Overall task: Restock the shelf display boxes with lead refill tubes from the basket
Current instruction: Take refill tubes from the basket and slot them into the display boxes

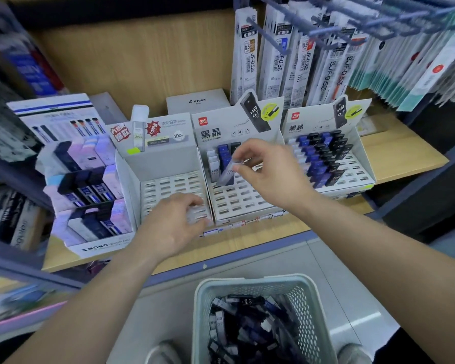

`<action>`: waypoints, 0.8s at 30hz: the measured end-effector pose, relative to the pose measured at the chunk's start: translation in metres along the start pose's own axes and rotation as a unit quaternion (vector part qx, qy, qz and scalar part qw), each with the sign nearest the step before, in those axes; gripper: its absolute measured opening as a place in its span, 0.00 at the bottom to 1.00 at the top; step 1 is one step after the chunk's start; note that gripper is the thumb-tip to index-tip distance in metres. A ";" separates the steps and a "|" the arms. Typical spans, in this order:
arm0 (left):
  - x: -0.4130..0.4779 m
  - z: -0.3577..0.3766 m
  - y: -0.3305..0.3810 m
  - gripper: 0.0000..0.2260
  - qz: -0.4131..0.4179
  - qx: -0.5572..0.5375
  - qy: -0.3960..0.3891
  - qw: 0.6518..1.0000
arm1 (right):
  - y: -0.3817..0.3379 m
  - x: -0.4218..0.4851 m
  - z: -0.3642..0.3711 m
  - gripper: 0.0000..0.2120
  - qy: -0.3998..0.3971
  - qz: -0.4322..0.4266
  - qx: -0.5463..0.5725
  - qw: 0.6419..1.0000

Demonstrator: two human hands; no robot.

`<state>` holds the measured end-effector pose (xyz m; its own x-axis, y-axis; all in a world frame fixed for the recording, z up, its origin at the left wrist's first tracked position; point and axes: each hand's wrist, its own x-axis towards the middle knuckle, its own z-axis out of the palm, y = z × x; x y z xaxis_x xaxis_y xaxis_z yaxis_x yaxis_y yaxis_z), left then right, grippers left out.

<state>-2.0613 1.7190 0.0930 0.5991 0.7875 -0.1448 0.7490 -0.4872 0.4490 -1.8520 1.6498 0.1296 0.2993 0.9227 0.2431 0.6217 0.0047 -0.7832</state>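
Note:
Three slotted display boxes stand on the wooden shelf. The left box (132, 177) has bare slots. The middle box (247, 203) has a few lead tubes at its back left. The right box (363, 177) is mostly filled with blue and black tubes. My right hand (268, 172) pinches a clear grey lead refill tube (227, 174), tilted, its lower end at a slot of the middle box. My left hand (176, 224) grips several pale tubes (197, 214) over the front right corner of the left box. A pale basket (202, 306) below holds several loose tubes.
A tiered MONO eraser display (90, 195) stands left of the boxes. A white PILOT box (197, 102) sits behind them. Packs of pen refills (300, 61) hang on hooks above the right side. The shelf's blue front edge (247, 248) runs above the basket; shoe tips flank it.

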 end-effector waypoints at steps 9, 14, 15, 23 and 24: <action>-0.003 -0.003 -0.009 0.21 -0.005 -0.032 -0.017 0.999 | 0.013 0.011 0.022 0.05 -0.014 -0.029 -0.099 0.995; -0.001 -0.003 -0.007 0.21 -0.002 -0.020 -0.028 0.999 | 0.017 0.017 0.029 0.06 -0.005 -0.076 -0.129 0.989; -0.001 -0.002 -0.007 0.21 -0.003 -0.017 -0.027 0.999 | 0.017 0.018 0.031 0.06 0.005 -0.077 -0.129 0.989; -0.001 -0.002 -0.008 0.20 -0.008 -0.014 -0.033 0.999 | 0.009 0.021 0.038 0.04 -0.010 -0.095 -0.135 0.986; -0.002 -0.003 -0.008 0.20 -0.007 -0.015 -0.034 0.999 | 0.009 0.019 0.039 0.03 -0.018 -0.105 -0.145 0.984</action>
<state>-2.0687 1.7225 0.0920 0.6067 0.7664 -0.2110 0.7495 -0.4629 0.4733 -1.8689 1.6824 0.1052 0.1188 0.9264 0.3572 0.8489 0.0918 -0.5205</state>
